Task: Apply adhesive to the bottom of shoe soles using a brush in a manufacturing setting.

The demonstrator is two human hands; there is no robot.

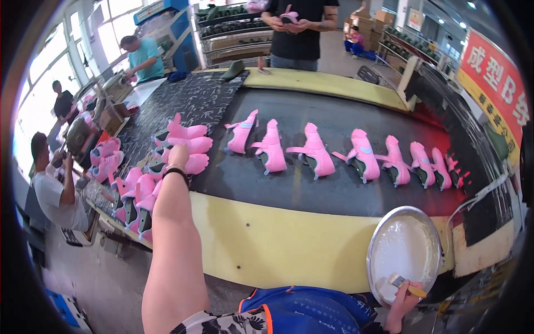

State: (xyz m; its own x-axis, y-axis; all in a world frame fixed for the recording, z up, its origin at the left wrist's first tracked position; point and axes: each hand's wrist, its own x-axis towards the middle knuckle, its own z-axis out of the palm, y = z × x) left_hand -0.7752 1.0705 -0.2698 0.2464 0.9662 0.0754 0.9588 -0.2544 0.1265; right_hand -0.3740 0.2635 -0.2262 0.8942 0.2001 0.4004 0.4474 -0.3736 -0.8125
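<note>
My left arm reaches across the bench, and my left hand [178, 156] is among a cluster of pink shoe uppers [192, 133] at the belt's left end. Its fingers blend into the pink, so whether they grip an upper cannot be made out. At the lower right, my right hand [403, 305] is closed around a brush [416, 291] with a wooden handle. The brush's bristles point into a round metal basin [371, 245] of white paste. Several more pink shoe uppers [312, 150] with dark green linings stand in a row along the dark belt [245, 183].
More pink uppers [130, 197] lie by my left forearm on a black patterned sheet [183, 100]. A yellow board [278, 239] edges the belt on my side. Across the bench, a person [300, 33] holds a pink upper. Other people [58, 186] work at the left.
</note>
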